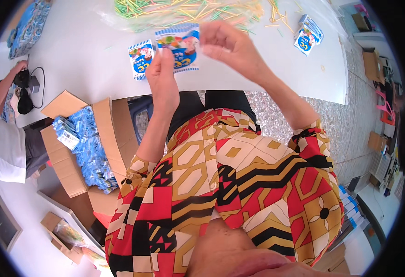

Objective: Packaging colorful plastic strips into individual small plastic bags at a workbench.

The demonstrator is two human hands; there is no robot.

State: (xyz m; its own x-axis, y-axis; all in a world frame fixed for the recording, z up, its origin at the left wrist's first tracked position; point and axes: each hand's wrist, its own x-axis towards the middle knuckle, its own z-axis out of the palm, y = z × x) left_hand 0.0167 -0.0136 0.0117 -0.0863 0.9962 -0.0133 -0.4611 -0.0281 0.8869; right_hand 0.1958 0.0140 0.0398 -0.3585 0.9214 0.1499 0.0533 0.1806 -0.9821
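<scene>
My left hand point(163, 81) pinches a small blue-and-white printed packet point(187, 48) by its lower left part, thumb in front. The packet is raised a little over the white table, its printed face toward me. Just past its right edge is my right hand point(228, 46), fingers loosely bent and thumb apart from them, with nothing visible in it. Another packet of the same kind point(140, 59) lies on the table left of the held one. At the right of the table sits a small stack of such packets point(308, 37).
Thin coloured sticks point(179, 11) lie in clear plastic at the table's far side, several loose ones to the right. Left of my lap an open cardboard box point(105, 134) holds many blue packets point(89, 147). Another person's arm point(8, 85) reaches over the table's left end.
</scene>
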